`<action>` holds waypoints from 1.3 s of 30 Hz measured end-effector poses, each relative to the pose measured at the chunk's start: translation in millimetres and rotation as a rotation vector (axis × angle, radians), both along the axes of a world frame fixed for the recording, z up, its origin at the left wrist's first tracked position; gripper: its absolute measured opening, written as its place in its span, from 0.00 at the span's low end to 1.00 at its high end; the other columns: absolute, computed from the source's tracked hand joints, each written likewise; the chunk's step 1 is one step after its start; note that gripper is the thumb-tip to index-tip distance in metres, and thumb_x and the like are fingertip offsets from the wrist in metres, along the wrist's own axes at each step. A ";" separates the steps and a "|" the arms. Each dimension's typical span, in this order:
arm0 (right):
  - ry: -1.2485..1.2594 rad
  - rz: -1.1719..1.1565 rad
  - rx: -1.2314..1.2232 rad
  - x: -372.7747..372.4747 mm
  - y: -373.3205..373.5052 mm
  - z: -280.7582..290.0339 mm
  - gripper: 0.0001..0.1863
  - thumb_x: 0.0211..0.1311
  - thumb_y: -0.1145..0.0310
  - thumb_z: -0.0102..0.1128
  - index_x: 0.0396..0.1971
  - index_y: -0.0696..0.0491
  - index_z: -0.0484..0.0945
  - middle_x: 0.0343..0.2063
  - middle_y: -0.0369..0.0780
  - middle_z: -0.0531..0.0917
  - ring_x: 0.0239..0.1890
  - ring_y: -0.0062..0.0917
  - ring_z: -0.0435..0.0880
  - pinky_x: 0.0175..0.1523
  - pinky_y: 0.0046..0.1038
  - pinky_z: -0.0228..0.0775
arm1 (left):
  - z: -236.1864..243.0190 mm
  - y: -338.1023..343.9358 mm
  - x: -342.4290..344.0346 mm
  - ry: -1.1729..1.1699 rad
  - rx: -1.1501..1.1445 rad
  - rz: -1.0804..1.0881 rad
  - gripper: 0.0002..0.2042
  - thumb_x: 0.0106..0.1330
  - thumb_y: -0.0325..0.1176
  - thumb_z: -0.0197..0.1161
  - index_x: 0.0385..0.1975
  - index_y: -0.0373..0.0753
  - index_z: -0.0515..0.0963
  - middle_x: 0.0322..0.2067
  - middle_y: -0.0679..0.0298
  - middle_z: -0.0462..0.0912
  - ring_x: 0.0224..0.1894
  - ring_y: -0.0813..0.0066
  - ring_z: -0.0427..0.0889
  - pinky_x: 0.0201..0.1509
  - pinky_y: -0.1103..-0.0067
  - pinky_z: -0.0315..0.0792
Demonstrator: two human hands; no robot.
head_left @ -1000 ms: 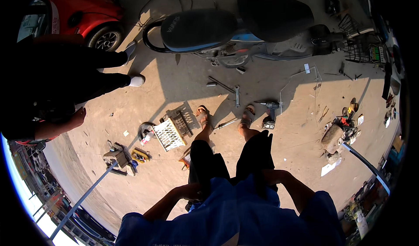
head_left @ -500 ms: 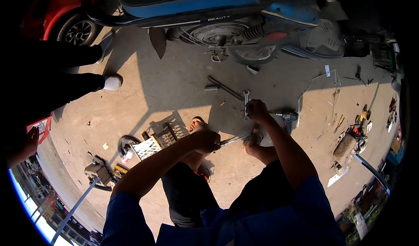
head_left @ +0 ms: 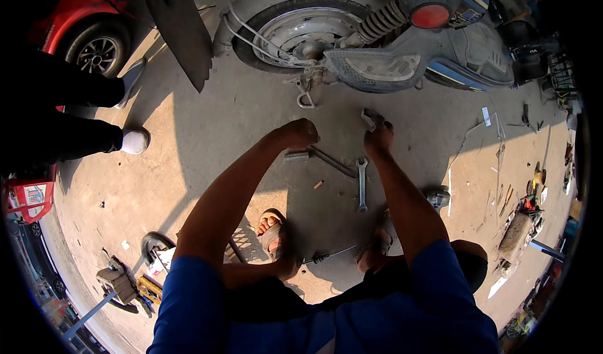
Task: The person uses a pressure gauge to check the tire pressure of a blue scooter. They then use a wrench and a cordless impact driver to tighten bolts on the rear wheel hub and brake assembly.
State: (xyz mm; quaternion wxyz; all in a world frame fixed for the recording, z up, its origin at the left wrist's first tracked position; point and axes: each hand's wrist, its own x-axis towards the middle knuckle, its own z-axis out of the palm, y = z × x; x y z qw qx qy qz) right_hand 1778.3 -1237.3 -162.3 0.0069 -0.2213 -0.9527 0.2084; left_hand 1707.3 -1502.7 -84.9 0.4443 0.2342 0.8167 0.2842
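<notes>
My left hand, fingers curled, hangs over a dark bar and a short metal cylinder on the concrete; what it holds, if anything, is hidden. My right hand grips a small grey part below the scooter's footrest plate. Beyond my hands stand the scooter's rear wheel and a metal bracket. A spanner lies between my forearms, and a long screwdriver lies by my sandaled feet.
Another person's dark-clad legs are at left, near a red vehicle. A power drill is beside my right forearm. Loose parts lie at lower left; a concrete block with tools is at right. A dark flap hangs off the scooter.
I have bent closer to the scooter, so it looms larger. Both my hands have moved forward, away from the screwdriver and spanner; my right hand has taken hold of the small grey part.
</notes>
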 end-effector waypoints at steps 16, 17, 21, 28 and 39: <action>-0.175 0.325 -0.822 -27.6 -9.6 7.2 0.14 0.56 0.62 0.64 0.36 0.57 0.80 0.32 0.41 0.82 0.35 0.32 0.81 0.43 0.33 0.75 | 33.9 -16.2 -28.2 -0.094 -0.090 0.188 0.17 0.63 0.39 0.62 0.44 0.30 0.77 0.36 0.57 0.83 0.34 0.69 0.83 0.36 0.75 0.77; -0.282 0.335 -1.151 -29.6 -18.0 27.0 0.15 0.57 0.60 0.65 0.34 0.57 0.80 0.28 0.39 0.82 0.31 0.27 0.81 0.40 0.30 0.75 | 35.9 -18.7 -28.1 -0.087 -0.085 0.188 0.18 0.63 0.39 0.62 0.44 0.30 0.77 0.37 0.57 0.82 0.35 0.69 0.83 0.37 0.75 0.77; -0.369 0.479 -1.254 -31.6 -37.4 77.0 0.18 0.57 0.57 0.66 0.34 0.58 0.80 0.29 0.37 0.81 0.31 0.20 0.79 0.40 0.24 0.74 | 52.4 -16.6 -24.5 -0.131 0.040 0.253 0.22 0.61 0.43 0.65 0.47 0.31 0.75 0.41 0.56 0.80 0.41 0.67 0.82 0.43 0.72 0.77; -0.345 0.567 -1.156 -44.0 -61.0 129.2 0.20 0.56 0.54 0.66 0.36 0.58 0.80 0.30 0.38 0.82 0.31 0.21 0.80 0.40 0.25 0.76 | 82.3 -29.6 -18.5 -0.301 0.355 0.421 0.31 0.60 0.54 0.66 0.52 0.32 0.72 0.47 0.55 0.78 0.47 0.63 0.79 0.52 0.66 0.75; -0.192 0.366 -1.316 -53.1 -79.2 139.8 0.24 0.59 0.46 0.62 0.34 0.56 0.80 0.26 0.36 0.81 0.24 0.17 0.78 0.30 0.21 0.74 | 98.5 -37.2 -17.2 -0.397 0.482 0.736 0.28 0.63 0.52 0.58 0.53 0.33 0.71 0.41 0.48 0.80 0.43 0.56 0.82 0.50 0.64 0.77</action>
